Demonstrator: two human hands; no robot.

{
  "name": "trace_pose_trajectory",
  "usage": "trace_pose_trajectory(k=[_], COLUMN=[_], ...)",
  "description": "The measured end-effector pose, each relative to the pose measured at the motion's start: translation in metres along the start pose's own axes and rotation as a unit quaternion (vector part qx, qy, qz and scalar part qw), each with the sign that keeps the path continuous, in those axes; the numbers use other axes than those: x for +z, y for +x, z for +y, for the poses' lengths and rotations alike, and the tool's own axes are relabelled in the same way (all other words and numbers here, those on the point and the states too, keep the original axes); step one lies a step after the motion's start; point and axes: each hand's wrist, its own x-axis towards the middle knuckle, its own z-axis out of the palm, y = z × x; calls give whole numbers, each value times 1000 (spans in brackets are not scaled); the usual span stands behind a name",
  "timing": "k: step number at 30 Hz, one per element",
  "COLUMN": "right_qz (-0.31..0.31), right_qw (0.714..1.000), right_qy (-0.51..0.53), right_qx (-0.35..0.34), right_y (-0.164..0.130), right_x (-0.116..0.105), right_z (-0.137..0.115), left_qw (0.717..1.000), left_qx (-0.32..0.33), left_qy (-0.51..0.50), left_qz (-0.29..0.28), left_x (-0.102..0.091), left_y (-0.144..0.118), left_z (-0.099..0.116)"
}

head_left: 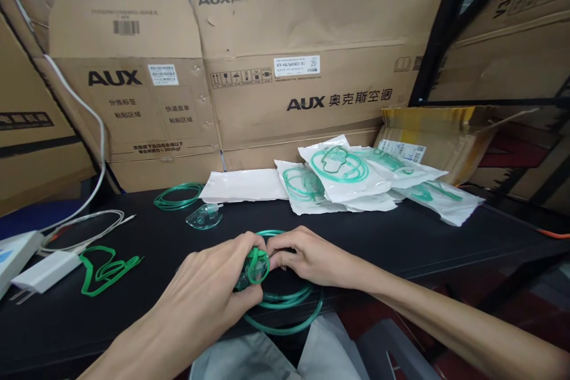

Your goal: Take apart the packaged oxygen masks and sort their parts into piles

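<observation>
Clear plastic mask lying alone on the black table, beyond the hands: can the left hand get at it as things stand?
Probably not at once: the table between is bare, but the left hand is closed on coiled green tubing above the clear plastic mask.

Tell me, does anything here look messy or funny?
A little. The sealed packets lie in a sloppy overlapping heap, and the green tubing coil under the left hand and right hand droops over the black table edge.

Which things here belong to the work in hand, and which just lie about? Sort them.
In hand:
left hand
right hand
green tubing coil
clear mask

Lying about:
sealed pouches
loose mask
second coil
green strap
white adapter
cardboard boxes
</observation>
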Motion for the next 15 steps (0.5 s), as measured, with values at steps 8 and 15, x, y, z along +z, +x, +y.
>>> trace_pose_trajectory(k=[8, 15], right_qz=[-7, 0], right_qw=[1000, 998], right_qy=[-23, -13], right_qx=[3, 54], right_y=[2, 5], right_x=[0, 1], right_z=[-1, -1], left_qw=[971, 948], left_qx=[141, 142], left_qy=[188, 237], left_qz=[43, 157], left_x=[7, -12], left_y=[-3, -32], left_z=[-9, -27])
